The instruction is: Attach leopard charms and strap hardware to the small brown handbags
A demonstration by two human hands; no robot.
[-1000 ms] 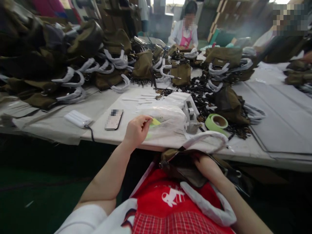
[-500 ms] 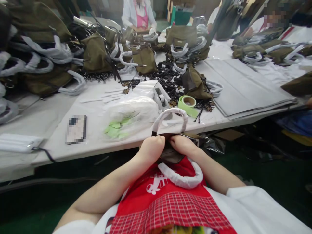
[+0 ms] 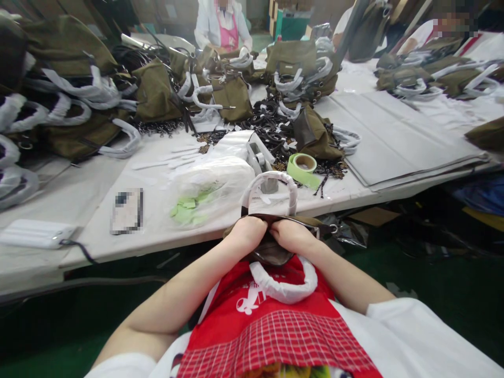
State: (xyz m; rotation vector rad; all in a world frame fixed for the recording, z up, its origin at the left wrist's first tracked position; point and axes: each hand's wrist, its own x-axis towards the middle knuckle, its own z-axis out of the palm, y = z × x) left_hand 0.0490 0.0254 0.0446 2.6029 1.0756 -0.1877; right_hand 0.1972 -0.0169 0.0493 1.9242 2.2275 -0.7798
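A green-brown handbag (image 3: 275, 255) is between me and the table edge, its zippered mouth open. Both hands reach into that mouth. My left hand (image 3: 249, 232) is curled at the left of the opening, fingertips hidden inside. Close beside it, my right hand (image 3: 292, 234) has its fingers bent inward and pressed together. What the fingers hold inside cannot be made out. The bag's far handle (image 3: 292, 194), wrapped in white, stands up in front of the table. Its near wrapped handle (image 3: 291, 294) hangs over my red apron (image 3: 275, 336).
On the white table (image 3: 114, 252) lie a phone (image 3: 126, 211), a plastic bag (image 3: 220, 184) with green pieces, a green tape roll (image 3: 303, 165) and black straps (image 3: 271, 118). Handbags are piled at the left (image 3: 79, 131) and back. A person (image 3: 222, 26) stands across the table.
Both hands and the handbag have shifted slightly left. My left hand has turned, and its fingers reach deeper into the opening. The bag's mouth shows a little wider.
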